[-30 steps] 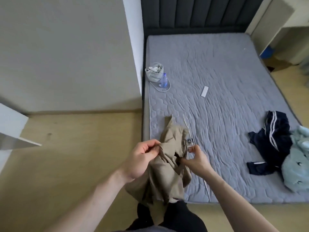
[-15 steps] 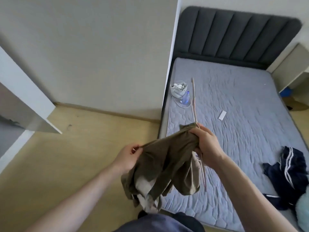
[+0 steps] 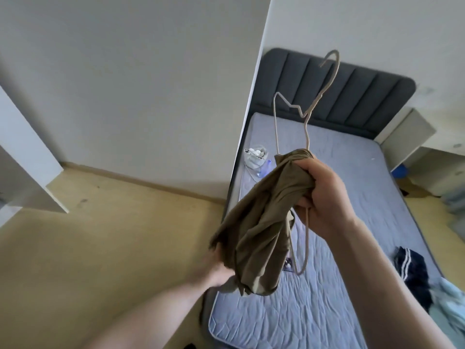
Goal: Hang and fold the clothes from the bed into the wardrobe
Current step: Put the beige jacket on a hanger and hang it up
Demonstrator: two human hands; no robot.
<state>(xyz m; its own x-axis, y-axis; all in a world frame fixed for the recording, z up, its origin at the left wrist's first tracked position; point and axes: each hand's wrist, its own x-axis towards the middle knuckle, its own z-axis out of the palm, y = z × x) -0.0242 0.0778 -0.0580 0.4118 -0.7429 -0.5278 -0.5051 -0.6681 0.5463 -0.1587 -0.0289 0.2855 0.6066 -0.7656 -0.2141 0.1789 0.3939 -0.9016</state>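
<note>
Olive garment (image 3: 264, 217) hangs bunched in the air over the bed's (image 3: 352, 248) near edge, clenched with a beige hanger (image 3: 305, 117) in the right hand (image 3: 324, 195). Left hand (image 3: 214, 270), blurred, grasps its lower edge.

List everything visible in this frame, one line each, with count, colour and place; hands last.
khaki garment: 1, olive-khaki, bunched, held up above the bed's edge
wire hanger: 1, beige, hook up, lower part inside the garment
bed: 1, grey quilted mattress, dark headboard, right
drawstring pouch: 1, white-grey, mattress's far left edge
navy garment: 1, white stripes, mattress's right edge
light blue garment: 1, frame's right edge
white panel: 1, far left
right hand: grips garment and hanger
left hand: blurred, at garment's lower end
</note>
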